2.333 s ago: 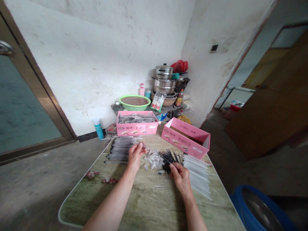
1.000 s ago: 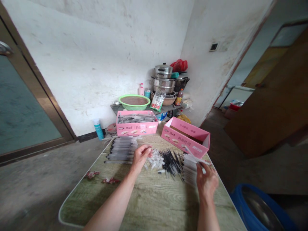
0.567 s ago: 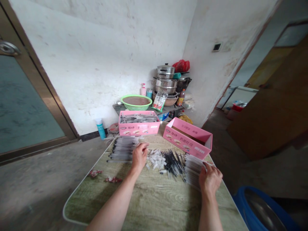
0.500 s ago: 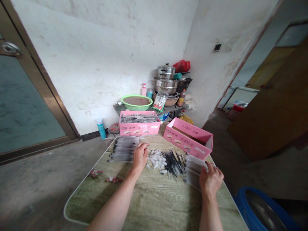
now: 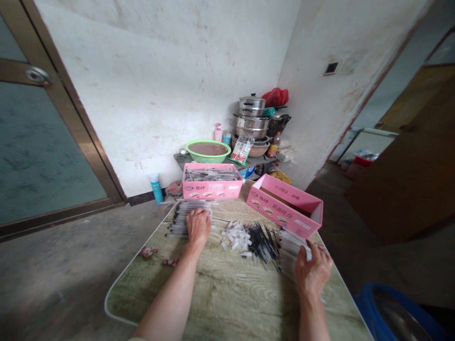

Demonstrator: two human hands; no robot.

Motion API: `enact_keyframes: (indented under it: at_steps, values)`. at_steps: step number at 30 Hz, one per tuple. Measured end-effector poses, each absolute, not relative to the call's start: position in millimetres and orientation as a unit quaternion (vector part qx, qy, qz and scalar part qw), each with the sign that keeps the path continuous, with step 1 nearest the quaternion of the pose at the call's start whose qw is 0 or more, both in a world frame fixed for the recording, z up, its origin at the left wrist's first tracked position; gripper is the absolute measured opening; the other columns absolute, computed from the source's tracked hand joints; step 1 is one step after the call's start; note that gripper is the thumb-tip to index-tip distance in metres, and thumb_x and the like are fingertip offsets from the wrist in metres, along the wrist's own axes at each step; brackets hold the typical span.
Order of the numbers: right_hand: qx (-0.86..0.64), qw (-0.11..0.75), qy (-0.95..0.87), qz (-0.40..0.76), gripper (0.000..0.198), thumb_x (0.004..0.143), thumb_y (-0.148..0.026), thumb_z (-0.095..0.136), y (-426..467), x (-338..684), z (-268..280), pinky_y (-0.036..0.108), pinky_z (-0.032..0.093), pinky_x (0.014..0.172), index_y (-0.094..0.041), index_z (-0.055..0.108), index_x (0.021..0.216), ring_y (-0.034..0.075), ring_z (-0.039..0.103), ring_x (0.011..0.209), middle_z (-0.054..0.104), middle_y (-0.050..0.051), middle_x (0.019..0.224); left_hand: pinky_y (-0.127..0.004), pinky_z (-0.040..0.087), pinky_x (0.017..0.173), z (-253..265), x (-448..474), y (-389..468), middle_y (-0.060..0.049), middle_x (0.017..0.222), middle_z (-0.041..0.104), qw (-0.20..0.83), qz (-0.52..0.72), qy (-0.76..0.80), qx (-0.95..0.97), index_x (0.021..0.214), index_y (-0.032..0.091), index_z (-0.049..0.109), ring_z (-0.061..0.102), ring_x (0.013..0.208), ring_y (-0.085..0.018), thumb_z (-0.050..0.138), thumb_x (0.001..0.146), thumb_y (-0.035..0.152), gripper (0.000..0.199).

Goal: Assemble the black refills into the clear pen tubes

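My left hand [image 5: 199, 227] rests over the right ends of a row of clear pens [image 5: 180, 220] with dark tips, fingers curled down. What its fingertips grip, if anything, is hidden; a thin dark stick [image 5: 221, 219] shows just right of them. At the table's right side, my right hand [image 5: 314, 265] is closed with thumb and fingers around a whitish, clear pen barrel [image 5: 307, 252], beside a stack of similar barrels [image 5: 288, 248]. Between the hands lie a heap of small white pieces, probably caps [image 5: 237, 236], and a pile of black refills [image 5: 263, 244].
A pink box [image 5: 212, 190] full of pens stands at the table's back edge. Right of it, a second pink box [image 5: 284, 211] sits at an angle. Behind are a green basin [image 5: 208, 159] and stacked pots [image 5: 252, 124]. A blue tub [image 5: 369, 303] stands at lower right.
My left hand has moved left from beside the white pieces onto the row of pens. The right hand stays by the barrels. The view has shifted slightly.
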State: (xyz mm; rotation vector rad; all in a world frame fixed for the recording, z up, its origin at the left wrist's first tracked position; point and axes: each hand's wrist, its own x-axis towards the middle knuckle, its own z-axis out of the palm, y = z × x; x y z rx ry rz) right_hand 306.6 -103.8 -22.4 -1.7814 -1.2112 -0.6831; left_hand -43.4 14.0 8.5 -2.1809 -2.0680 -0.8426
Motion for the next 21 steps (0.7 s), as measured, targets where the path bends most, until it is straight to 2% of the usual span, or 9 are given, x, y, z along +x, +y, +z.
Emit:
enact_keyframes:
  at_steps: [13, 21]
  values:
    - [-0.722, 0.425, -0.489, -0.245, 0.042, 0.089, -0.036, 0.044, -106.4, 295.1, -13.6, 0.044, 0.041, 0.09, -0.007, 0.07, 0.103, 0.033, 0.054, 0.1, 0.066, 0.02, 0.097, -0.037, 0.036, 0.082, 8.5, -44.1, 13.3, -0.007, 0.092, 0.067, -0.002, -0.306, -0.637, -0.707, 0.092, 0.024, 0.069, 0.056, 0.091, -0.027, 0.062, 0.082, 0.018, 0.013]
    - [-0.721, 0.433, -0.492, -0.227, 0.044, 0.092, -0.04, 0.043, -107.3, 292.2, -14.4, 0.045, 0.041, 0.088, -0.008, 0.069, 0.106, 0.033, 0.052, 0.102, 0.066, 0.02, 0.098, -0.04, 0.036, 0.088, 4.8, -45.3, 16.5, -0.007, 0.094, 0.068, 0.008, -0.31, -0.606, -0.733, 0.091, 0.025, 0.071, 0.056, 0.091, -0.027, 0.06, 0.083, 0.018, 0.015]
